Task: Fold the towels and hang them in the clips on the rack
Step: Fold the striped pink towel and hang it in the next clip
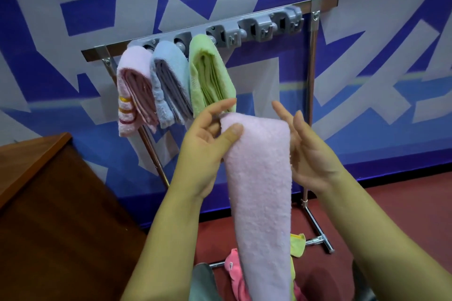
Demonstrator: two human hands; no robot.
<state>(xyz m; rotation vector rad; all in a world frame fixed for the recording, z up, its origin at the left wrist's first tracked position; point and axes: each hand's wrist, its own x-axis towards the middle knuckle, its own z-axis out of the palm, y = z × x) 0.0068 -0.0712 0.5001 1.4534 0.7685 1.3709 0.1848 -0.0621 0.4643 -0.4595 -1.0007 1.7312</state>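
A long folded pale pink towel (261,190) hangs down in front of me. My left hand (208,144) pinches its top left corner between thumb and fingers. My right hand (305,146) lies flat against the towel's right edge with straight fingers. Behind stands the metal rack (310,61) with a grey clip bar (247,29). A pink striped towel (133,90), a blue towel (168,80) and a green towel (210,76) hang folded from its left clips. The three clips on the right hold nothing.
A brown wooden table (49,203) fills the lower left. On the red floor by the rack's foot lie a yellow-green cloth (297,244), a bright pink cloth (234,269) and a grey one (203,281). A blue and white patterned wall is behind.
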